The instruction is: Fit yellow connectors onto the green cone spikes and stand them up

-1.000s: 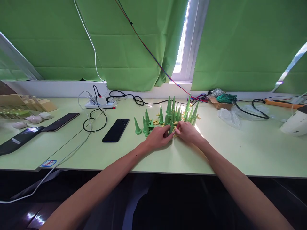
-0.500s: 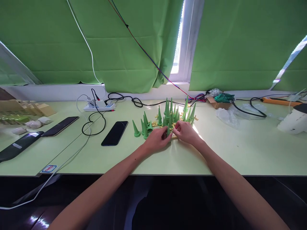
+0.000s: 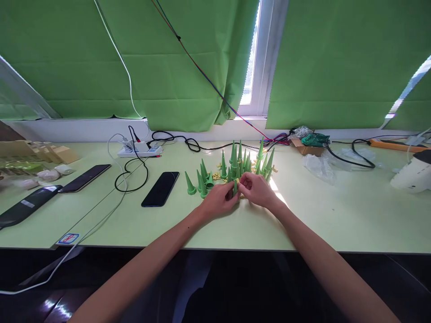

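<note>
My left hand (image 3: pixel 219 198) is closed around a small green cone (image 3: pixel 235 189), which stands point up between its thumb and fingers. Pinched in the fingertips of my right hand (image 3: pixel 257 189) is a small yellow piece (image 3: pixel 238 181), held against the cone's upper part; its exact shape is too small to make out. Just beyond both hands, several upright green cones (image 3: pixel 223 166) crowd together on the table. Small yellow pieces (image 3: pixel 216 176) lie among them. One green cone (image 3: pixel 190 185) stands at the group's left end.
A black phone (image 3: pixel 160 189) lies left of the cones, with a second phone (image 3: pixel 85 178) farther left. Behind are a white power strip (image 3: pixel 139 150) and black cables. To the right sit a small cardboard box (image 3: pixel 308 147), clear plastic bags (image 3: pixel 318 167) and a white device (image 3: pixel 412 172).
My right hand has moved slightly left, bringing the small yellow piece to the green cone. My left hand stays nearly in place, still holding the cone.
</note>
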Tool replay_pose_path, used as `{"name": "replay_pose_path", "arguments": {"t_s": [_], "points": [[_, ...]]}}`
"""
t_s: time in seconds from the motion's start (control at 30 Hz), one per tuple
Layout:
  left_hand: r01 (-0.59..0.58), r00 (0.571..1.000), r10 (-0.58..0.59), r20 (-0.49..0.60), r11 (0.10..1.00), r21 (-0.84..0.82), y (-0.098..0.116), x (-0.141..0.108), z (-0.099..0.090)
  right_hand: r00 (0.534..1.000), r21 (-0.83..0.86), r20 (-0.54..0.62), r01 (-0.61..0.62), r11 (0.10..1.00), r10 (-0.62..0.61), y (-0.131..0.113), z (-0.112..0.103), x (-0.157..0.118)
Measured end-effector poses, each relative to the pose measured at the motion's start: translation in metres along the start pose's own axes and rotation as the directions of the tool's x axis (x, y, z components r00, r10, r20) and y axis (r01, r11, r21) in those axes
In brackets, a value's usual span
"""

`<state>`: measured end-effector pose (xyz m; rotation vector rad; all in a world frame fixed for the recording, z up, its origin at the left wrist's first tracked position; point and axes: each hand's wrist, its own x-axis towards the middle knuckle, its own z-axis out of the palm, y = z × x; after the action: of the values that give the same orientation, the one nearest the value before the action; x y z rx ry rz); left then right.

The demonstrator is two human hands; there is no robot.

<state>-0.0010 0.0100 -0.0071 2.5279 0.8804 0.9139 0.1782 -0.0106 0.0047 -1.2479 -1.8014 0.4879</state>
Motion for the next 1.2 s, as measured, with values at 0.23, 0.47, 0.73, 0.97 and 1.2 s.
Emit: {"name": "replay_pose_path", "arguments": {"t_s": [0.23, 0.47, 0.73, 0.97, 1.2], "points": [[0.005, 1.0, -0.005, -0.008, 1.0, 0.009, -0.0003, -0.0004, -0.0006, 0.979, 0.317, 0.148, -0.184, 0.93, 0.143, 0.001, -0.0019, 0.0027], [0.017, 1.0, -0.017, -0.003, 1.0, 0.025, 0.0008, -0.0011, -0.0014, 0.945, 0.449, 0.274, -0.29, 0.845, 0.178, -0.0031, -0.0063, 0.004], [0.045, 0.998, -0.045, 0.046, 0.999, -0.003, -0.0011, -0.0013, -0.003, 0.933, 0.427, 0.338, -0.273, 0.862, 0.128, 0.0019, -0.006, 0.004], [0.06, 0.997, -0.061, 0.043, 0.998, 0.022, 0.0, -0.0007, -0.0032, 0.934, 0.378, 0.333, -0.259, 0.889, 0.131, 0.0016, -0.0059, 0.0036], [0.098, 0.995, -0.098, 0.019, 0.995, 0.012, 0.0, 0.0007, -0.0014, 0.948, 0.392, 0.295, -0.235, 0.89, 0.121, 0.0034, -0.0058, 0.0038]]}}
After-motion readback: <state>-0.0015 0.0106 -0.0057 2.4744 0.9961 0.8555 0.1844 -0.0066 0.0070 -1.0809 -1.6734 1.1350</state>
